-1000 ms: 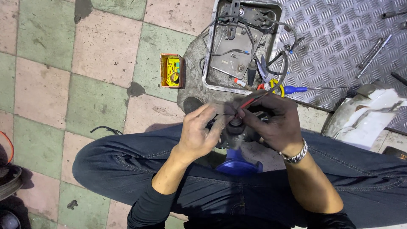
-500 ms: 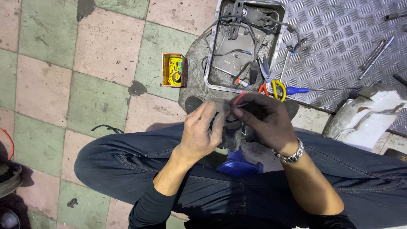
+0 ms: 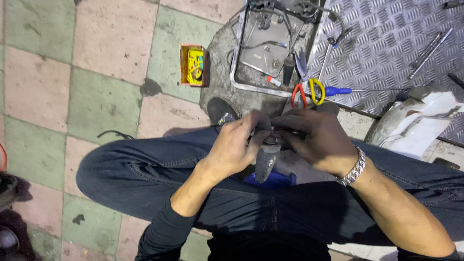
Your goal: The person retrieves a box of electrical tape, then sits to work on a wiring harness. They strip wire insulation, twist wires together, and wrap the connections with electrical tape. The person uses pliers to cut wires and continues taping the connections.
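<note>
Right then, both hands met over the lap: the left hand (image 3: 234, 145) was curled nearly closed, thumb and fingers pinched on the top of a small grey metal part (image 3: 266, 162), and the right hand (image 3: 316, 137) was bent over the same piece from the other side, fingers folded down on it so tightly that what lay between the fingertips could not be made out. The part hung down between the two hands, just above the person's knees, its lower end against something blue (image 3: 270, 180) that rested on the dark jeans (image 3: 159, 169). A silver chain bracelet (image 3: 353, 168) sat on the right wrist, and a dark sleeve (image 3: 159, 227) covered the left forearm partway.

Just beyond the knuckles, on the floor, lay a pair of scissors with one red and one yellow loop (image 3: 307, 93), touching a blue-handled screwdriver (image 3: 338, 90) that pointed out to the right across a ribbed metal plate (image 3: 386, 43). Above them stood an open metal frame (image 3: 268, 48) with wires and small parts inside it, on a grey round patch of ground. Off to the left of that frame, on the green and pink tiled floor (image 3: 96, 58), sat a small open orange box with yellow contents (image 3: 194, 65). A white curved panel (image 3: 420, 121) lay at the right, near the right knee.
</note>
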